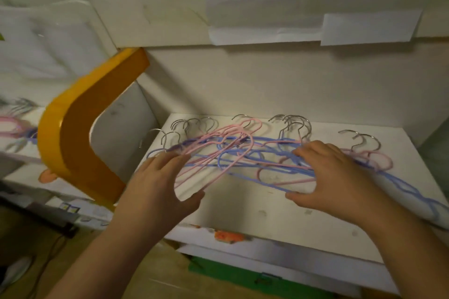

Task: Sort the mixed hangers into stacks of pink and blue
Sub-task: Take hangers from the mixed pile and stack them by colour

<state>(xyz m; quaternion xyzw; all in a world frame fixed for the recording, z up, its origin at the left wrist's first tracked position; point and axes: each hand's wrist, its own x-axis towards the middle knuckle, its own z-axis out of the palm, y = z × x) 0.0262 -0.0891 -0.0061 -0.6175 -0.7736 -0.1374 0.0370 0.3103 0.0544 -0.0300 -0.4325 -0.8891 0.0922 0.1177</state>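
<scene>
Sorting has barely begun, judging by how the hangers lie. On the white tabletop (pixel 279 216), pink hangers (pixel 220 143) and blue hangers (pixel 272 153) are tangled in one mixed heap that runs from about 9 o'clock to 3 o'clock across the surface, their metal hooks (pixel 295 124) pointing toward the back wall at 12 o'clock. No separate pink stack or blue stack shows on this surface.

The left hand (pixel 158 184) sits at the heap's 9 o'clock end, its grip spread wide, thumb below and fingers above a bundle of mostly pink wires, touching them but not closed round them. The right hand (pixel 332 177) is at the 3 o'clock side, grip likewise spread, fingers laid over blue and pink wires with the thumb beneath.

More hangers (pixel 14 124) lie blurred on a ledge far off at 9 o'clock, behind an orange curved frame (pixel 80 128); whether those are sorted I cannot tell. Nearly everything seems left to do.
</scene>
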